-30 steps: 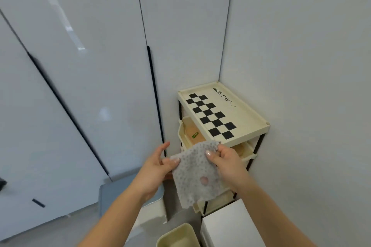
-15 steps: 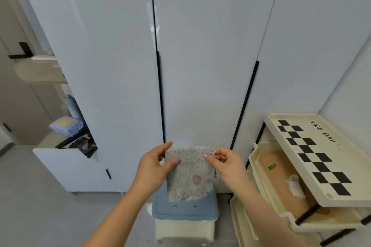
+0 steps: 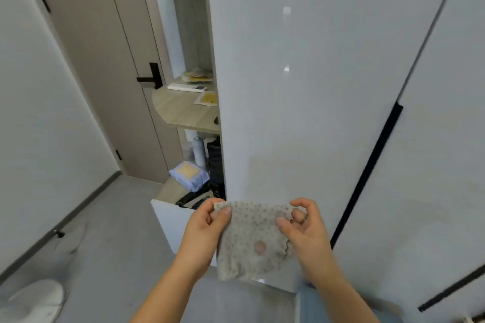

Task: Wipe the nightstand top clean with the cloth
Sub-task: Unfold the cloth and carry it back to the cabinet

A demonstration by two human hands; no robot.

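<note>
Nearest the camera, the left hand (image 3: 203, 228) pinched the upper left corner of the cloth (image 3: 250, 240) between thumb and fingers, and the right hand (image 3: 304, 228) pinched its upper right edge the same way, so the dotted grey cloth hung stretched between them at about 6 o'clock in the view, a pinkish spot showing low on it. Compared with half a second before, the view had swung left: the checkered nightstand that had stood at 4 o'clock was out of sight, and the blue-lidded bin below the hands was cut down to a blurred blue sliver at the bottom edge. The grip on the cloth was unchanged. Just behind the cloth stood the glossy white wardrobe door (image 3: 301, 86), which hid part of the open white drawer (image 3: 168, 220) at 7 o'clock; what lay in the drawer was too dark to make out. Farther off, at 10 o'clock, a rounded wooden shelf (image 3: 181, 110) carried a few flat items, partly cut off by the wardrobe edge, and beyond it stood a beige door (image 3: 105, 60) with a black handle (image 3: 151, 78).
</note>
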